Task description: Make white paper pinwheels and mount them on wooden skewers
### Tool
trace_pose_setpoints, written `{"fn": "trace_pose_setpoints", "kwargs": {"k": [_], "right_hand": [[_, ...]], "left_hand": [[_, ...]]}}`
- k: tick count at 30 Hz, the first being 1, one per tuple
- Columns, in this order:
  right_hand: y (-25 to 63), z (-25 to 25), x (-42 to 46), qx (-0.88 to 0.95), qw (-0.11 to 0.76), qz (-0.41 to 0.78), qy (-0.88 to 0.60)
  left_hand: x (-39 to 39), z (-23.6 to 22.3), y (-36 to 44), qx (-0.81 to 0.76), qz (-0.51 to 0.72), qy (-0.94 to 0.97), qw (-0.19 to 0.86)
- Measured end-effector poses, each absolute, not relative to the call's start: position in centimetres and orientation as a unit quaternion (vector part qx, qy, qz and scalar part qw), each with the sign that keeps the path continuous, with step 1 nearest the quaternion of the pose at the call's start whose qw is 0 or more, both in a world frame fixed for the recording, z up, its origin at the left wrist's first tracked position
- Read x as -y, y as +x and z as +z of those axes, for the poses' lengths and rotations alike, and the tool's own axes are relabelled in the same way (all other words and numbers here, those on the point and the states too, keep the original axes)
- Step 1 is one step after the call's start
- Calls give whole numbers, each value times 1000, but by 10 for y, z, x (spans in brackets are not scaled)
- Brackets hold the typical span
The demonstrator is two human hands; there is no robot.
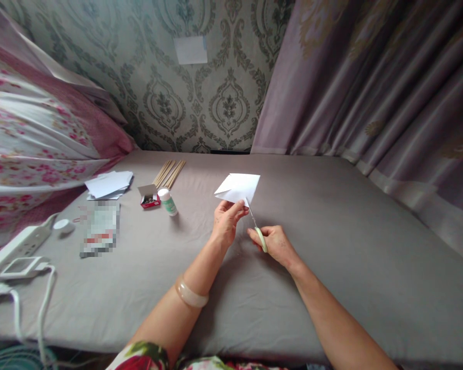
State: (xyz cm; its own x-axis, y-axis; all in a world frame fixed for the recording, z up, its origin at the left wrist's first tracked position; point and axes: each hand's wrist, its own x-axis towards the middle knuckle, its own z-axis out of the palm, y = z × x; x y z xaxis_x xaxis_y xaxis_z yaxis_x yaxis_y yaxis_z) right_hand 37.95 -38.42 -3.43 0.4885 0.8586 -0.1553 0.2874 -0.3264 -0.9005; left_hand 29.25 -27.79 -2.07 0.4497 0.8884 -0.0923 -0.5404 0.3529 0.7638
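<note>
A folded sheet of white paper is held up over the grey-covered surface. My left hand pinches its lower edge between thumb and fingers. In my right hand is a pair of scissors with pale green handles. Their blades point up and away from me and meet the lower right corner of the paper, close to my left fingertips. How far the blades are apart is too small to tell.
To the left stand a white glue bottle, a small red box, several wooden sticks and stacked white paper. A blurred packet, a round white cap and a power strip with cables lie farther left.
</note>
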Motion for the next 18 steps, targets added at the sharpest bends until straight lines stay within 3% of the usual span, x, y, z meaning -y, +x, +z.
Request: {"fn": "trace_pose_setpoints", "kwargs": {"k": [18], "right_hand": [[381,-33,384,386,444,311,-747]], "left_hand": [[290,-20,295,-243,431,359,791]]}}
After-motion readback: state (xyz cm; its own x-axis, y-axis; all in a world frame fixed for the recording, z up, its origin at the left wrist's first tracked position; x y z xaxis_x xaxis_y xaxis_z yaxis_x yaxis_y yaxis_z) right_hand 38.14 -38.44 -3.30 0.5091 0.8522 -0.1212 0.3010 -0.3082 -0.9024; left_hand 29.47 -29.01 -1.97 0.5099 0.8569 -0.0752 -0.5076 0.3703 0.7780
